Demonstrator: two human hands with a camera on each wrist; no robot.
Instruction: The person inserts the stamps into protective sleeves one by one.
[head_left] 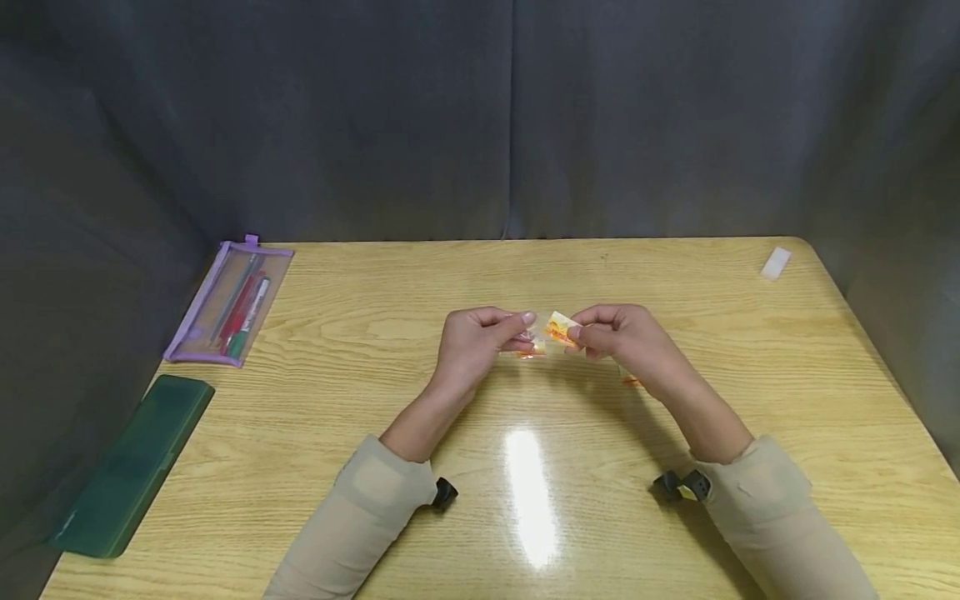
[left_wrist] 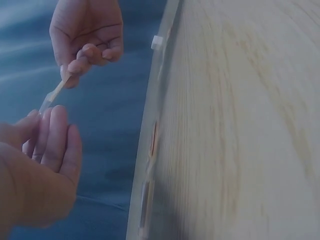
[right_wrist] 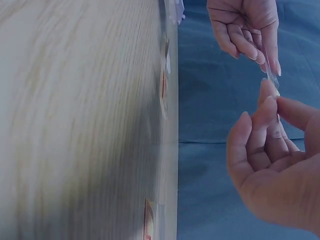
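Above the middle of the table, my right hand (head_left: 615, 333) pinches a small flat piece with yellow-and-orange print (head_left: 560, 327) between thumb and fingers. My left hand (head_left: 480, 342) pinches clear plastic (left_wrist: 46, 103) at the near end of that piece, so the two hands face each other across a short gap. In the right wrist view the clear plastic (right_wrist: 271, 76) spans between the fingertips of both hands. On the table, one orange-printed packet (head_left: 532, 352) lies beneath the left fingers, partly hidden. Another printed packet (head_left: 632, 380) shows beside the right wrist, mostly covered.
At the table's left lie a purple-edged mesh pouch (head_left: 243, 304) with pens inside and a dark green case (head_left: 138, 467). A small white block (head_left: 776, 263) sits at the far right corner. Dark curtains (head_left: 510, 117) surround the wooden table (head_left: 360, 283).
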